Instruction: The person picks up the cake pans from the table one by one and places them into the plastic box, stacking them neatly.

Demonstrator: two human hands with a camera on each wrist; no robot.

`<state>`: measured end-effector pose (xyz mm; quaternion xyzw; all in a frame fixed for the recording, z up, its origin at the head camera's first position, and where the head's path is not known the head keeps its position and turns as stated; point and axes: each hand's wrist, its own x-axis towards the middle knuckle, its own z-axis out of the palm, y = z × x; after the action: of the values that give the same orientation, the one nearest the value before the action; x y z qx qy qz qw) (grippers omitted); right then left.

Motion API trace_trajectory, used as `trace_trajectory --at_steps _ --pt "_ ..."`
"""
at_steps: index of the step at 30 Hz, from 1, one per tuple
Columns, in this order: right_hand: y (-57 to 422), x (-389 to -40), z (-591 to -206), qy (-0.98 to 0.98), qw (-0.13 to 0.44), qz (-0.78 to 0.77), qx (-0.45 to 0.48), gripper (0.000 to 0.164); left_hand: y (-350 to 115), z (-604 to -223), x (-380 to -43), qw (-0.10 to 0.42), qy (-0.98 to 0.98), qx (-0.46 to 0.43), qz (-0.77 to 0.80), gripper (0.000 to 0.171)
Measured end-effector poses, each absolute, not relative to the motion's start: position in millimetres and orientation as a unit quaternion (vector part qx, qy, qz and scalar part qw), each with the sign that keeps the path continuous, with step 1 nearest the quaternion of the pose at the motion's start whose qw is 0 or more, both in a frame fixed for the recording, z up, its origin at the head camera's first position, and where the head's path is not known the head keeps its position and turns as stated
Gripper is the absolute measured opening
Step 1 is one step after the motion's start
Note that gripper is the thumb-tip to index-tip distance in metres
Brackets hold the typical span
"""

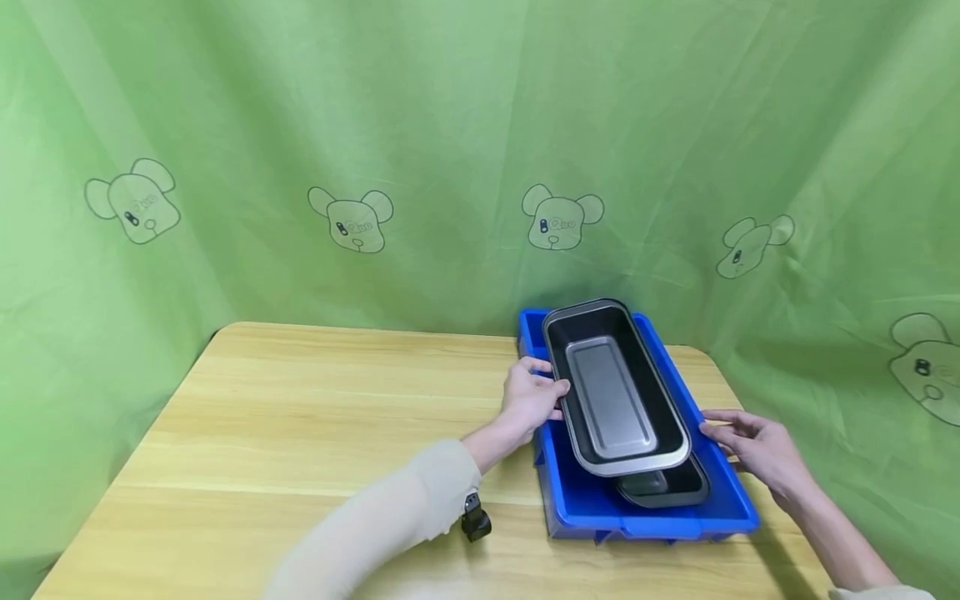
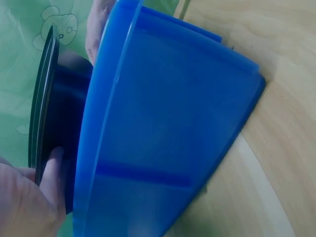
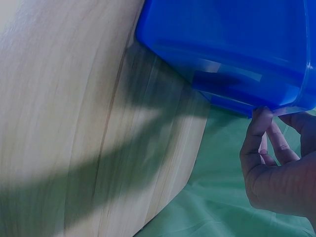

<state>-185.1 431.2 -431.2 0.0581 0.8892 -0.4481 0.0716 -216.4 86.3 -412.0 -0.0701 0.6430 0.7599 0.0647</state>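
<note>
A dark metal loaf pan (image 1: 611, 392) is tilted over a blue plastic bin (image 1: 570, 500). My left hand (image 1: 531, 392) pinches the pan's left rim, thumb inside and fingers beneath; the left wrist view shows that hand (image 2: 34, 197) at the pan's side, next to the bin's wall (image 2: 148, 108). A second dark loaf pan (image 1: 667, 483) lies in the bin, mostly covered by the upper one. My right hand (image 1: 757, 450) pinches the bin's right rim. In the right wrist view the right hand (image 3: 281, 168) has its fingertips at the edge of the bin (image 3: 237, 39).
The bin stands on a light wooden table (image 1: 300, 417), toward its right side. A green curtain (image 1: 450, 100) with printed bear heads hangs behind and on both sides. A black device (image 1: 476, 518) is strapped at the left wrist.
</note>
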Motion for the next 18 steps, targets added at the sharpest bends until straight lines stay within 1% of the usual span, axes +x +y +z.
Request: trace_trajectory --at_steps 2,5,10,18 --pt "431 -185 -430 0.89 0.07 -0.447 0.058 0.043 89 -411 -217 0.065 0.644 -0.072 0.759 0.028" --pt "431 -185 -430 0.89 0.07 -0.447 0.059 0.04 92 -411 -218 0.065 0.644 -0.074 0.759 0.028" --pt "430 -186 -430 0.893 0.074 -0.44 0.062 0.044 97 -412 -217 0.066 0.644 -0.079 0.758 0.029" --pt "431 -186 -430 0.895 0.074 -0.437 0.059 0.041 107 -415 -218 0.07 0.645 -0.08 0.757 0.03"
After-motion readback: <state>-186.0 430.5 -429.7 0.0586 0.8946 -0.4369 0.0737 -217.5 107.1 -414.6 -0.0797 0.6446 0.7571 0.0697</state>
